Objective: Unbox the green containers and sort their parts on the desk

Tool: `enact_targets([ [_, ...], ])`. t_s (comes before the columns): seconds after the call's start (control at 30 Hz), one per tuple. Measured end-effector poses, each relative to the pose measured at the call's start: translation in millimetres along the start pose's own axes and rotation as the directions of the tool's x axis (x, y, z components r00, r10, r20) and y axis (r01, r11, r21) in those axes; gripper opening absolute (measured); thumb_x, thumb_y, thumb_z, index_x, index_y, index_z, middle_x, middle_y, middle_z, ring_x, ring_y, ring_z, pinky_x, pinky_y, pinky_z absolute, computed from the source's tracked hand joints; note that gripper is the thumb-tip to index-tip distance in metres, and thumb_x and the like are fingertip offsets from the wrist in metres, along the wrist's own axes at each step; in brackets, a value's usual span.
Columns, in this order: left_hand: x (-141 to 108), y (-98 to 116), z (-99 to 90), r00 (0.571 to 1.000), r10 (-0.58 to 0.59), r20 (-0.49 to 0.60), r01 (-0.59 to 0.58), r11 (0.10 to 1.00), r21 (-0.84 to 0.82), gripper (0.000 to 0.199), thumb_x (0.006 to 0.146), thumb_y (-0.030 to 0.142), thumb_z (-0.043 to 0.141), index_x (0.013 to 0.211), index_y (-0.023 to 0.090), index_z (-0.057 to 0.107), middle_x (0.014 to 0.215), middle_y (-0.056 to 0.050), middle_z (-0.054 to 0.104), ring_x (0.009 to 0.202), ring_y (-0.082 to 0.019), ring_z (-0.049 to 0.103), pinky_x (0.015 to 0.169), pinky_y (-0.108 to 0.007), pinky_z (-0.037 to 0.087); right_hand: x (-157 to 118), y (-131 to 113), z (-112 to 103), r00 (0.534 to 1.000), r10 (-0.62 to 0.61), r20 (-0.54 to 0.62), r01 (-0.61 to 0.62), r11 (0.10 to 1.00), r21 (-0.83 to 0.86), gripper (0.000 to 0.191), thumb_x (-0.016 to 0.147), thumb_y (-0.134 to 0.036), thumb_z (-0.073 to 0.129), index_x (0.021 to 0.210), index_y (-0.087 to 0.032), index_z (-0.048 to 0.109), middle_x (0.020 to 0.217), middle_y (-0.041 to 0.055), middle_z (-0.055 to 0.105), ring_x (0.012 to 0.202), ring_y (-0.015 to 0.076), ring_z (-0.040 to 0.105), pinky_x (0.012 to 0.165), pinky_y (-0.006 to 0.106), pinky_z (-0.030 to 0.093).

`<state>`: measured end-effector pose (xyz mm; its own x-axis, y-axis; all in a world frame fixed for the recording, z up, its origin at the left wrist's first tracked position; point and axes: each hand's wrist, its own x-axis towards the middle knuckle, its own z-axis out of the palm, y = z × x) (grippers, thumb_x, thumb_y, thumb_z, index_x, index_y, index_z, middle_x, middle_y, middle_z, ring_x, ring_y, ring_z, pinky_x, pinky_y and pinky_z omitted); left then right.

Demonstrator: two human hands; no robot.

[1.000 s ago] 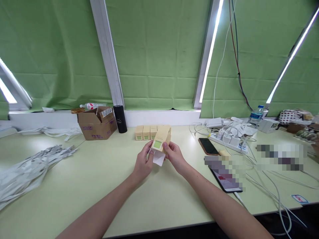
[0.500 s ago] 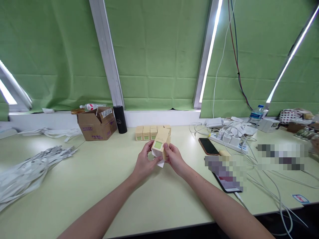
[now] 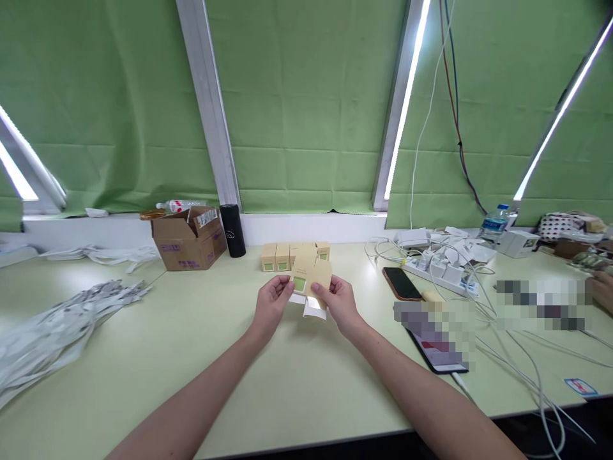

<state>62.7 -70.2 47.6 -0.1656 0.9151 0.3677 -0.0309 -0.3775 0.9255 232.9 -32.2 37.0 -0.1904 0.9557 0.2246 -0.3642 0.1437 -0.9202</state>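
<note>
Between both hands, above the table, is a small tan cardboard box (image 3: 320, 273) with a green square on one panel. It looks flattened, and white inner flaps hang from its near end. My left hand (image 3: 272, 303) pinches its left edge between thumb and fingers. On the right edge, my right hand (image 3: 339, 303) grips it with the thumb laid on the front panel. Behind the held box stands a row of several similar small tan boxes (image 3: 269, 257), partly covered by it.
A brown carton (image 3: 184, 246) and a black cylinder (image 3: 232, 231) stand at the back left, white straps (image 3: 71, 329) nearer. At right lie a phone (image 3: 401, 283), another phone (image 3: 443, 354), a power strip (image 3: 443, 278) and tangled white cables. Another person's hand (image 3: 601, 291) shows at the right edge.
The box in my hands has gone from a squared, standing shape to a flatter one. My left hand has shifted from under it to its left edge. Another person's hand has appeared at far right.
</note>
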Motion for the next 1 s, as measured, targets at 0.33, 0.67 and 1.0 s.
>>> enact_targets([
  [0.33,0.5,-1.1,-3.4,0.998,-0.026,0.049,0.023,0.998,0.064,0.039,0.075,0.052,0.086,0.085,0.017,0.073,0.084,-0.006,0.075,0.076,-0.020,0.069,0.074,-0.031,0.054,0.0,-3.2,-1.6,0.998,0.052,-0.018,-0.052,0.999,0.008,0.055,0.055,-0.056,0.094,0.092,-0.017,0.079,0.093,0.0097,0.083,0.081,0.0311,0.077,0.076,0.045,0.063],
  [0.67,9.9,5.8,-20.0,0.866,0.493,-0.086,-0.431,0.822,0.372,0.021,0.089,0.043,0.075,0.088,0.023,0.071,0.091,-0.006,0.073,0.090,-0.024,0.068,0.088,-0.040,0.054,-4.7,8.0,4.5,0.995,-0.100,0.009,0.100,0.995,-0.026,0.062,0.066,-0.040,0.087,0.120,-0.024,0.061,0.115,0.0068,0.073,0.080,0.0191,0.073,0.062,0.031,0.063],
  [1.0,13.8,9.8,-48.4,0.703,0.642,0.307,-0.621,0.343,0.705,0.011,0.094,0.037,0.067,0.095,0.036,0.078,0.103,-0.006,0.082,0.094,-0.028,0.072,0.102,-0.056,0.041,-27.2,30.0,12.1,0.946,0.206,0.250,-0.088,0.906,-0.414,0.015,0.078,-0.031,0.073,0.073,-0.023,0.062,0.058,-0.0048,0.058,0.044,0.0110,0.053,0.046,0.024,0.043],
])
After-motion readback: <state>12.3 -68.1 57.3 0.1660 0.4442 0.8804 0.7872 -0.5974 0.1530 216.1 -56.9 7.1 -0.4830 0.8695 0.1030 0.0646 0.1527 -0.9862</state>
